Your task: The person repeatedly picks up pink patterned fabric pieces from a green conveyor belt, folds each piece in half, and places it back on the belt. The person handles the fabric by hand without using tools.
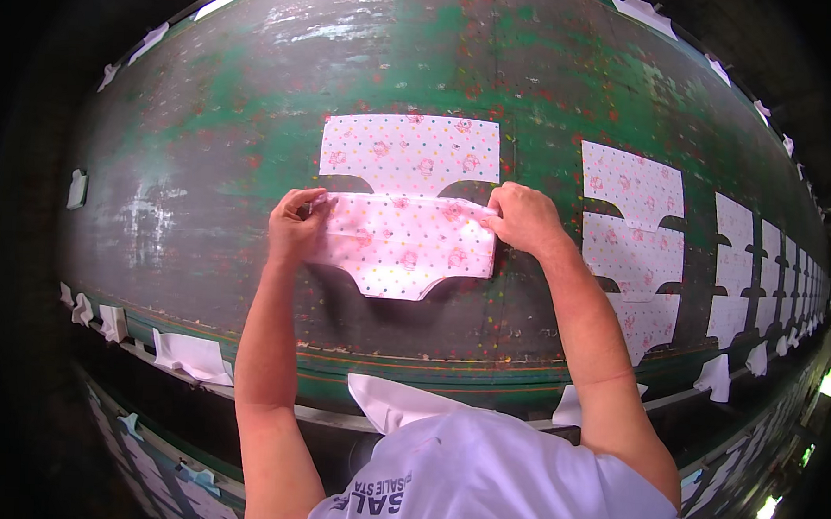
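Observation:
Between my hands is a stack of cut fabric pieces (402,238), pale pink with coloured dots and small red printed figures. Its lower edge narrows into a tab, with a curved cut-out on each side. My left hand (296,221) pinches the upper left corner between thumb and fingers. At the upper right corner, the thumb and fingers of my right hand (526,219) grip the same stack. Just beyond it, a matching fabric piece (413,148) lies flat on the long printing table (208,229), its narrow end meeting the stack's upper edge.
More printed fabric pieces (631,251) lie in columns to the right, continuing along the table. White cloth scraps (192,357) hang along the near edge rail. A small pale object (77,189) sits at the far left. Another table with cloth pieces (163,471) stands behind me.

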### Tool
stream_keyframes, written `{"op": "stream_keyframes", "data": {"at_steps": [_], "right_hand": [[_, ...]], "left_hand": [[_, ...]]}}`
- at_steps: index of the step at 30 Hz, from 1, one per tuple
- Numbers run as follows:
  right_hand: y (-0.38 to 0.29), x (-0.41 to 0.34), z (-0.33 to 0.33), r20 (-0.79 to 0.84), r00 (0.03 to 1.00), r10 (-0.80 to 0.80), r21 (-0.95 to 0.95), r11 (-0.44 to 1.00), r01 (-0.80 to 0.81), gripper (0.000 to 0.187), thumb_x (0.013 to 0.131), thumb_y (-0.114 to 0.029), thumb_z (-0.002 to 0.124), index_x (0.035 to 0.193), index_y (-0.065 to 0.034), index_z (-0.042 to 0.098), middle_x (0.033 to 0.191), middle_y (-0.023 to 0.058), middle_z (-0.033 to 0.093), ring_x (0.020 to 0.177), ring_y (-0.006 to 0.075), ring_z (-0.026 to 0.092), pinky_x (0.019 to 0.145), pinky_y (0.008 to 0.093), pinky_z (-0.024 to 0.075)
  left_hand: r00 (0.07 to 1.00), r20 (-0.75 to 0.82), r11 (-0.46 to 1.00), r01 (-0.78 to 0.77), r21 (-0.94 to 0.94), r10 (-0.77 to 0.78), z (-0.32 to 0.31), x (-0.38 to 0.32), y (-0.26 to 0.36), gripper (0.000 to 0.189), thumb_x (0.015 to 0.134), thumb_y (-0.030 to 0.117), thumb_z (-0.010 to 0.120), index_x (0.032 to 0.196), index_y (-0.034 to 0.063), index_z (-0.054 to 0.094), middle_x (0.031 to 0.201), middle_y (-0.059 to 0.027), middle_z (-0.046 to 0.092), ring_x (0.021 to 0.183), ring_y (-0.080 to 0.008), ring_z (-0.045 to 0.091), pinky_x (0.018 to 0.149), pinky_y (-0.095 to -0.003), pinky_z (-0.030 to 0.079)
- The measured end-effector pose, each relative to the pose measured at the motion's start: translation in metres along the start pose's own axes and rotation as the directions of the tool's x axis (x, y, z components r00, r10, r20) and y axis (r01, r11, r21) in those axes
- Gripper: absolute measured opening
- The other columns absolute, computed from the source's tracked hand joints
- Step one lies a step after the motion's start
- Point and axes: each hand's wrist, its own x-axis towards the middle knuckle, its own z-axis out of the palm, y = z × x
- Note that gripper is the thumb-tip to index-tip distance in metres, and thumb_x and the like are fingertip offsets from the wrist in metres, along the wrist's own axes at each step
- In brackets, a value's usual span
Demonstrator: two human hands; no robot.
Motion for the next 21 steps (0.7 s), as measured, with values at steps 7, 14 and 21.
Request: {"op": "stream_keyframes", "data": {"at_steps": [7, 14, 21], "right_hand": [[-0.053, -0.035, -0.007, -0.066, 0.900, -0.430, 0.519, 0.756, 0.399, 0.020, 0.077, -0.005, 0.083, 0.086, -0.0031, 0.066, 0.081, 0.0103, 0.066, 0.068, 0.0238, 0.069, 0.062, 0.0372, 0.0541], [-0.060, -0.058, -0.035, -0.106, 0.898, -0.426, 0.744, 0.566, 0.356, 0.030, 0.083, 0.000, 0.078, 0.112, -0.0044, 0.075, 0.087, 0.0063, 0.067, 0.074, 0.0175, 0.068, 0.067, 0.0351, 0.0569], [0.008, 0.037, -0.031, -0.311, 0.932, -0.188, 0.256, 0.928, 0.273, 0.016, 0.093, -0.002, 0.066, 0.104, 0.0017, 0.077, 0.105, 0.0215, 0.074, 0.098, 0.0428, 0.073, 0.087, 0.0489, 0.0586]], "left_hand": [[0.971, 0.224, 0.878, -0.176, 0.445, 0.081, -0.014, 0.003, 0.039, 0.039, 0.092, 0.001, 0.077, 0.127, 0.0169, 0.082, 0.104, -0.0083, 0.070, 0.087, -0.0268, 0.071, 0.080, -0.0399, 0.059], [0.876, 0.474, 0.870, -0.302, 0.389, 0.092, -0.044, 0.029, 0.047, 0.034, 0.082, -0.005, 0.080, 0.113, 0.0095, 0.084, 0.106, -0.0090, 0.068, 0.097, -0.0259, 0.072, 0.085, -0.0386, 0.058], [0.984, 0.180, 0.976, 0.026, -0.215, 0.013, -0.025, 0.076, 0.021, 0.013, 0.096, 0.004, 0.082, 0.109, 0.0026, 0.084, 0.112, -0.0036, 0.079, 0.107, -0.0124, 0.071, 0.095, -0.0303, 0.057]]}}
